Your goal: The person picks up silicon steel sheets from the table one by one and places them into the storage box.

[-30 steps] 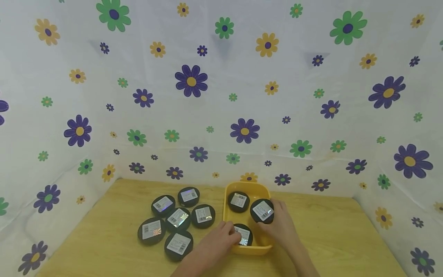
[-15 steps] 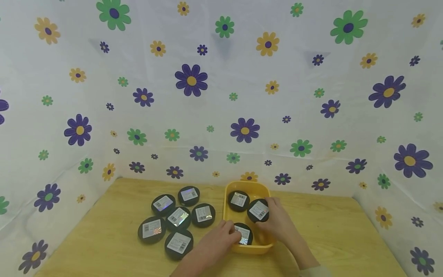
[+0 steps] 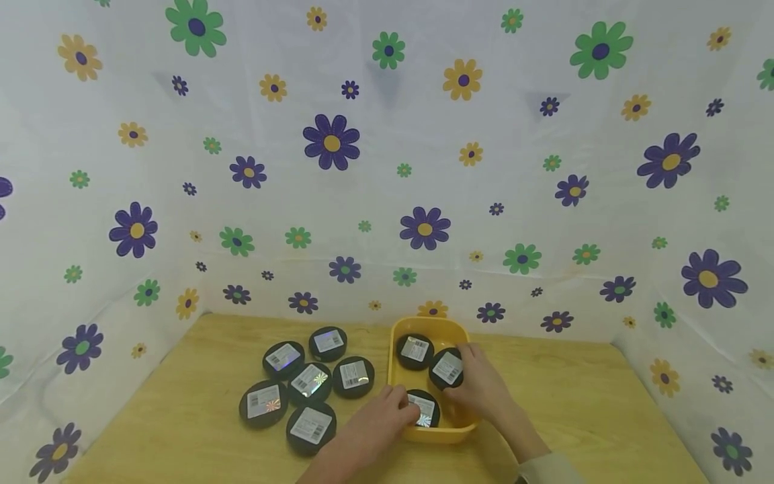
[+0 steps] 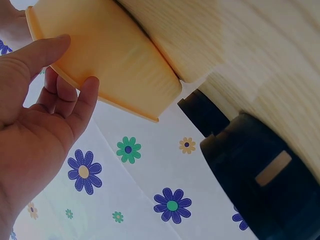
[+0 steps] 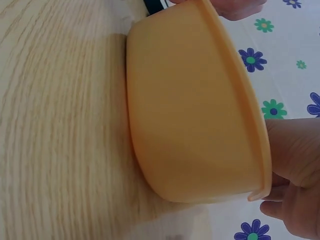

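In the head view my right hand (image 3: pixel 484 383) reaches over the right wall of a yellow plastic bin (image 3: pixel 437 435). It grips the edge of a round black container (image 3: pixel 447 368) with a white label on top. My left hand (image 3: pixel 387 418) is at the bin's near left rim, where its thumb and fingers pinch the wall in the left wrist view. One fingertip lies over the label of a second black container (image 3: pixel 425 409). A third black container (image 3: pixel 415 351) sits in the bin's far left corner. In the right wrist view the bin wall hides the right fingertips.
Several more labelled black containers (image 3: pixel 310 382) lie grouped on the wooden table (image 3: pixel 580 396), left of the bin. A white flower-printed sheet (image 3: pixel 387 188) hangs behind the table and along both sides.
My right hand has moved slightly left and inward with its black container, which now sits nearer the other two in the bin. The left hand has stayed in place.
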Motion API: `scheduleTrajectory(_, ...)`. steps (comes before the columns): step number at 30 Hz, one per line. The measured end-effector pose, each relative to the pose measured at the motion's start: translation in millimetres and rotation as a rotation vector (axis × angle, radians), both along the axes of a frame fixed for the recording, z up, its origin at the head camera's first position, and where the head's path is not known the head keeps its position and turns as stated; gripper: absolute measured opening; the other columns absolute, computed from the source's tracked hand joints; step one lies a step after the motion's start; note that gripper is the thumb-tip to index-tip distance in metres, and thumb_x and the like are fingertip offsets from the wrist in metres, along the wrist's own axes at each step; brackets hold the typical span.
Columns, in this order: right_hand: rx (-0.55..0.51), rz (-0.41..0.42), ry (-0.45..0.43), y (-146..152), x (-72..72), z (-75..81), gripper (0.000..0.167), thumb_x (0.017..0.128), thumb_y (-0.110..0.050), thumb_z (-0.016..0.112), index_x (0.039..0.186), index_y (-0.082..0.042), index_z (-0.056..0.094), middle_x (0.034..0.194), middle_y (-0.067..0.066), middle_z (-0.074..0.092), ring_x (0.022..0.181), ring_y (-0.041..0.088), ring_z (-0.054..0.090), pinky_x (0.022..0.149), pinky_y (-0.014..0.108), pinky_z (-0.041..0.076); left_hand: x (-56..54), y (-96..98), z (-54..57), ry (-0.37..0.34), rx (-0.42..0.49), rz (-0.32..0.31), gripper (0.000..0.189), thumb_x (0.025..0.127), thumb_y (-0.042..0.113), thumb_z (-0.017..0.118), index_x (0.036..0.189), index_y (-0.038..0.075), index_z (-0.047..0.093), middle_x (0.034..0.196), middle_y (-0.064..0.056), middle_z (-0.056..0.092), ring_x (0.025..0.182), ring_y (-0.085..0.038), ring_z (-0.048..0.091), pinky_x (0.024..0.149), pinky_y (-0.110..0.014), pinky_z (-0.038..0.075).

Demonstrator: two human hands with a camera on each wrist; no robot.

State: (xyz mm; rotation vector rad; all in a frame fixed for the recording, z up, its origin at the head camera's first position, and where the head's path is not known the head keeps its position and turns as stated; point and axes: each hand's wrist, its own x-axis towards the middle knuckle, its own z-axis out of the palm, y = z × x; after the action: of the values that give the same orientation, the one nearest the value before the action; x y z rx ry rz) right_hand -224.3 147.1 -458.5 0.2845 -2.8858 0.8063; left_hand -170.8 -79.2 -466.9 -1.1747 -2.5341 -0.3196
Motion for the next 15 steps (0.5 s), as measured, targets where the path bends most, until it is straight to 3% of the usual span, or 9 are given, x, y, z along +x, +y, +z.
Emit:
scheduleTrajectory(7, 0.090, 0.030, 0.068, 1.5, -1.8, -8.8, 0.086, 0.064, -0.020, 0.092, 0.134, 0.005, 0.050, 0.127, 0.020, 0.056, 0.116, 0.034, 0.054, 0.101, 0.050, 0.046, -0.3, -0.6, -0.3, -0.003, 0.005, -0.004, 0.027, 0.078, 0.003, 0.074, 0.086, 0.022, 0.056, 0.089, 0.006, 0.044, 0.080, -0.009, 0.041, 0.066, -0.014, 0.036)
scheduleTrajectory(15, 0.120, 0.056, 0.102, 3.2, -2.4, -12.9, 0.087, 0.061, -0.022, 0.093, 0.132, 0.007, 0.053, 0.126, 0.022, 0.057, 0.123, 0.039, 0.051, 0.105, 0.053, 0.041, 0.8, -0.4, 0.5, -0.012, 0.009, -0.001, 0.024, 0.081, 0.005, 0.072, 0.087, 0.022, 0.056, 0.089, 0.006, 0.044, 0.081, -0.009, 0.041, 0.065, -0.014, 0.036)
